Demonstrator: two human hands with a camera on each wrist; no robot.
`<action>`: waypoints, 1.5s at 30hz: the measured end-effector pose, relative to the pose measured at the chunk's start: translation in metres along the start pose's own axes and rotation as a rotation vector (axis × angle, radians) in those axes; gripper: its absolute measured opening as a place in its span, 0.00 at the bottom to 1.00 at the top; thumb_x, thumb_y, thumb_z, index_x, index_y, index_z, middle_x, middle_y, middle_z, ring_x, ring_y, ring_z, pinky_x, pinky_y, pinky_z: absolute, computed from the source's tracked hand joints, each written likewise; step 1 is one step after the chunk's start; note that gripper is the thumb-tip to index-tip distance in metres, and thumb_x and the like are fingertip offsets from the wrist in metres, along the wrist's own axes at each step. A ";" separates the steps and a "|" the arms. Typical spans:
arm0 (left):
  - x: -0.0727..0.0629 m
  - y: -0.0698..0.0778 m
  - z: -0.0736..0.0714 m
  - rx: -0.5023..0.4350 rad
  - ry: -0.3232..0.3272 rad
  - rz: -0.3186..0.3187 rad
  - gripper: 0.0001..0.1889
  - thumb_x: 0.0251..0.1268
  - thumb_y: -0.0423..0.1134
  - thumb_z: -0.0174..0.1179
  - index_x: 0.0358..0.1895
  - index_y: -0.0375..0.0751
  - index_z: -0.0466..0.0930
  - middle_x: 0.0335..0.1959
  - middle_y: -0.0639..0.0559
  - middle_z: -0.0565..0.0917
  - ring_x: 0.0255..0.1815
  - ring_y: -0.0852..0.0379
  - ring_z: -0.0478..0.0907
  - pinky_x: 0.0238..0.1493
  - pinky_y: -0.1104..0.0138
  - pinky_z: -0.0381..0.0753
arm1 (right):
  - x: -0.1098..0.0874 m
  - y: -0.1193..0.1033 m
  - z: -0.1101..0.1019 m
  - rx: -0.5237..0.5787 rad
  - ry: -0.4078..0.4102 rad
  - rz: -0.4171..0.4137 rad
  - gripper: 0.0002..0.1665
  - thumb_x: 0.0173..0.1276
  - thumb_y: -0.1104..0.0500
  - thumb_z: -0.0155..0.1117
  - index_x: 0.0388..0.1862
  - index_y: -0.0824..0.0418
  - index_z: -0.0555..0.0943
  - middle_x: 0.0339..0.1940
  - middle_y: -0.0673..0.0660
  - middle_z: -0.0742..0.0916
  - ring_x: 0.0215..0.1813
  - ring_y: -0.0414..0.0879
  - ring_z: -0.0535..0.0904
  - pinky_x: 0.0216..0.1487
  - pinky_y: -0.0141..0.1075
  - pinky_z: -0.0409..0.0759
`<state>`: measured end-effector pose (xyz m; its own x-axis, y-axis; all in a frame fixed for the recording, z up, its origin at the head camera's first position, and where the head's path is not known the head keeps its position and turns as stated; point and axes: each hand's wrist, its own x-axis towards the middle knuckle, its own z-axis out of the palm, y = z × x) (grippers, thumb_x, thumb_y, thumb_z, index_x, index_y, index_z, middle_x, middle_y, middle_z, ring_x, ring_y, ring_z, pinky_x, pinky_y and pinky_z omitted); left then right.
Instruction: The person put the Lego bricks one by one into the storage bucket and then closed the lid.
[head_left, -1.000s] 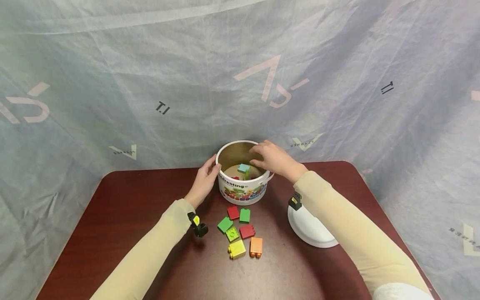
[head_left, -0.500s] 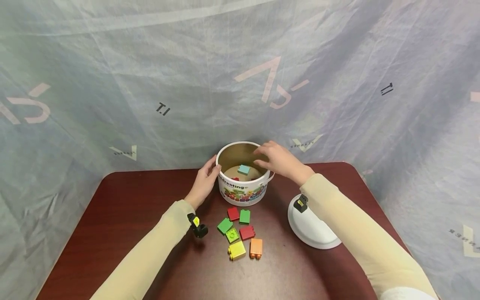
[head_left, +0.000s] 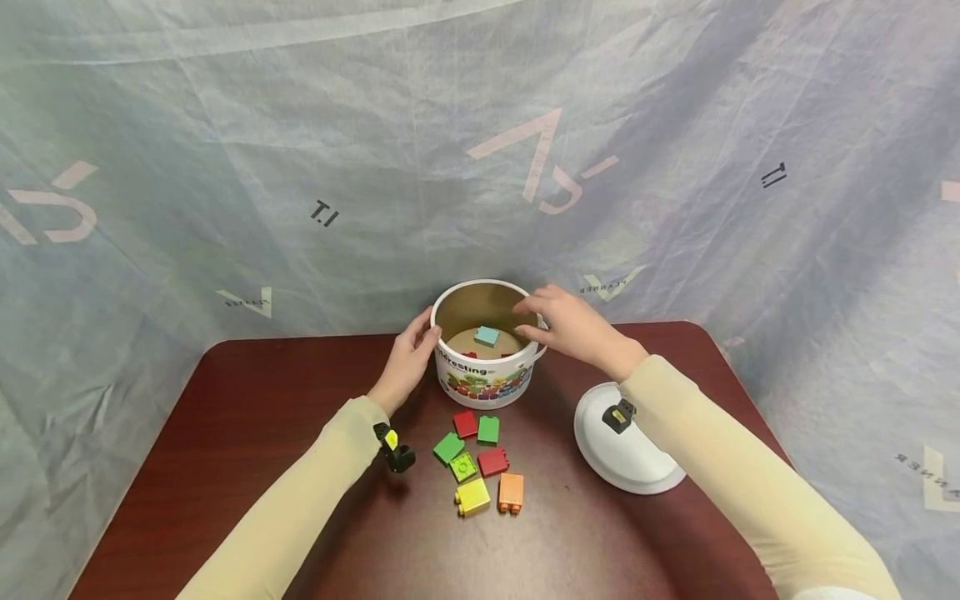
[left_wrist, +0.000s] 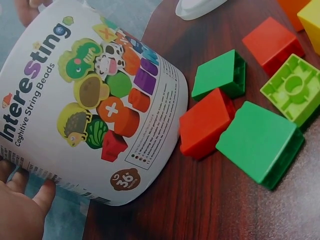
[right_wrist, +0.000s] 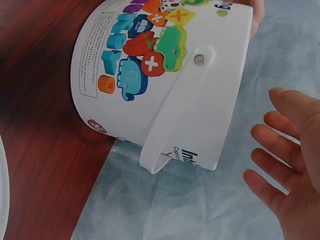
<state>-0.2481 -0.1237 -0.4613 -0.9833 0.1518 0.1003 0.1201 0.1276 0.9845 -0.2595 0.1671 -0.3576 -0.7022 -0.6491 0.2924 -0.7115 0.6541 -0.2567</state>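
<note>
A white printed bucket (head_left: 487, 385) stands near the table's back edge. Inside lie a light blue building brick (head_left: 487, 336) and red pieces, partly hidden by the front wall. My left hand (head_left: 408, 358) rests against the bucket's left side, thumb at the rim; the left wrist view shows its fingers on the outer wall. My right hand (head_left: 573, 325) hovers at the right rim with loosely bent, spread fingers and nothing in them; in the right wrist view it is apart from the bucket. Before the bucket lie green bricks (head_left: 488, 431), red bricks (head_left: 494, 462), a yellow brick (head_left: 472, 497) and an orange brick (head_left: 512, 493).
A round white lid (head_left: 637, 467) lies on the dark red table (head_left: 247, 433) under the right forearm. The bucket's white handle (right_wrist: 160, 125) hangs at its right side. A grey cloth (head_left: 375, 167) hangs behind the table.
My right hand has moved right, out from over the bucket's opening. A green piece that was dropping inside the bucket is no longer seen. The left hand has stayed in place.
</note>
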 end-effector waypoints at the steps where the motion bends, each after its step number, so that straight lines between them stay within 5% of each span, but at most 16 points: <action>1: 0.000 0.000 0.000 0.000 -0.001 0.001 0.31 0.86 0.44 0.49 0.84 0.40 0.54 0.83 0.43 0.60 0.82 0.48 0.59 0.79 0.54 0.63 | -0.002 -0.001 0.000 -0.001 0.000 -0.001 0.17 0.71 0.56 0.73 0.54 0.63 0.87 0.48 0.59 0.88 0.54 0.55 0.80 0.54 0.50 0.82; 16: 0.002 -0.003 0.000 -0.004 -0.008 0.006 0.32 0.86 0.44 0.49 0.84 0.40 0.53 0.83 0.42 0.59 0.82 0.47 0.58 0.80 0.52 0.62 | -0.025 -0.021 -0.003 0.008 -0.005 -0.064 0.17 0.72 0.55 0.72 0.55 0.61 0.87 0.49 0.55 0.88 0.50 0.49 0.79 0.46 0.41 0.85; 30: 0.002 -0.003 0.001 0.001 0.000 0.005 0.32 0.86 0.43 0.50 0.84 0.39 0.54 0.82 0.41 0.61 0.82 0.47 0.59 0.79 0.54 0.63 | -0.051 -0.033 0.003 -0.010 0.024 -0.184 0.20 0.66 0.57 0.77 0.55 0.62 0.86 0.50 0.55 0.89 0.51 0.49 0.81 0.50 0.45 0.84; 45: 0.000 0.003 0.001 0.002 -0.011 -0.004 0.32 0.86 0.43 0.49 0.84 0.39 0.53 0.83 0.40 0.59 0.83 0.46 0.57 0.80 0.53 0.61 | -0.076 -0.038 0.020 -0.022 -0.019 -0.214 0.23 0.66 0.55 0.78 0.57 0.61 0.86 0.55 0.56 0.89 0.56 0.51 0.83 0.57 0.47 0.84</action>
<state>-0.2477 -0.1228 -0.4582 -0.9821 0.1626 0.0952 0.1170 0.1306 0.9845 -0.1797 0.1835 -0.3887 -0.5359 -0.7810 0.3208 -0.8438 0.5089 -0.1706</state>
